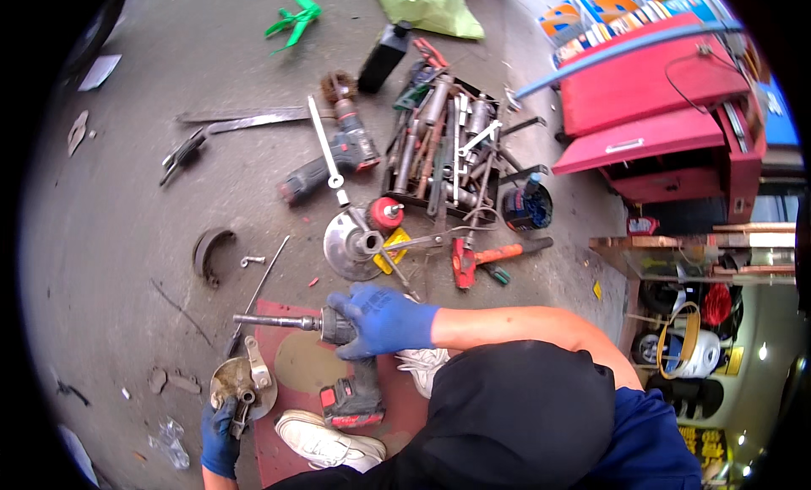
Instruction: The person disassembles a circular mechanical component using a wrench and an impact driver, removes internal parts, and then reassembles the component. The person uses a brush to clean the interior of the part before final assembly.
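A gloved right hand (376, 321) grasps a driver (338, 328) above a red mat (401, 414), its long shaft (274, 322) pointing left, while the gloved left hand (220, 439) grips a round plate (226, 378) at near left. Tools (439, 144) lie heaped on the far side.

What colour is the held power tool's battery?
The battery is black with red, clearest in the head view.

A green plastic piece (295, 19) lies at the upper left of the frame, with a white sheet (100, 73) farther left. At upper centre is a black bottle (385, 59), and below it a heap of metal tools (446, 144). A red cabinet (629, 84) stands upper right, an orange-handled hammer (498, 253) lies near the centre, crumpled clear plastic (173, 443) at lower left.
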`<action>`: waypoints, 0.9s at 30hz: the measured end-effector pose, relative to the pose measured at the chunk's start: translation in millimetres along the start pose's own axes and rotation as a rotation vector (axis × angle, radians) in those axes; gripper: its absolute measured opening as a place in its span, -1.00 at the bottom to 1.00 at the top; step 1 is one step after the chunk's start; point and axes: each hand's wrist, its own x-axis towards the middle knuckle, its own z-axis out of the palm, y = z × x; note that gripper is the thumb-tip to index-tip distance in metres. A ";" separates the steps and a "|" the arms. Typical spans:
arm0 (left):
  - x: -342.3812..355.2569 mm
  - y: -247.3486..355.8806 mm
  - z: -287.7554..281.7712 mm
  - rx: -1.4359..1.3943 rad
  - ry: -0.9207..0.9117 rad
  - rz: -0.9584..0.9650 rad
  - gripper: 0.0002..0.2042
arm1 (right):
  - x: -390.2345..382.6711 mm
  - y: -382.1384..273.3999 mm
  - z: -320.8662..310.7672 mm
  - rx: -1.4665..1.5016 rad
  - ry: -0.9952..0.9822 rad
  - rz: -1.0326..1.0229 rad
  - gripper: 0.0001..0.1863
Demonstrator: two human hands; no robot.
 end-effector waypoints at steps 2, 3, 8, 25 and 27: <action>6.2 25.2 0.0 0.077 -0.083 -0.039 -0.68 | -30.4 15.3 -18.4 -0.029 0.310 -0.100 -0.26; 14.8 31.8 0.5 0.093 -0.131 -0.006 -0.68 | -40.4 11.9 -58.0 0.107 0.250 -0.057 -0.27; 43.6 78.4 27.3 0.240 -0.363 -0.030 -0.68 | -148.6 47.9 -149.1 0.081 0.576 0.359 -0.28; 67.8 59.8 90.3 -0.192 -0.445 -0.267 -0.60 | -265.4 237.3 -26.8 -0.602 -0.061 0.308 -0.48; 67.1 60.7 100.1 -0.200 -0.451 -0.271 -0.59 | -275.0 258.6 -25.8 -0.454 0.152 0.267 -0.58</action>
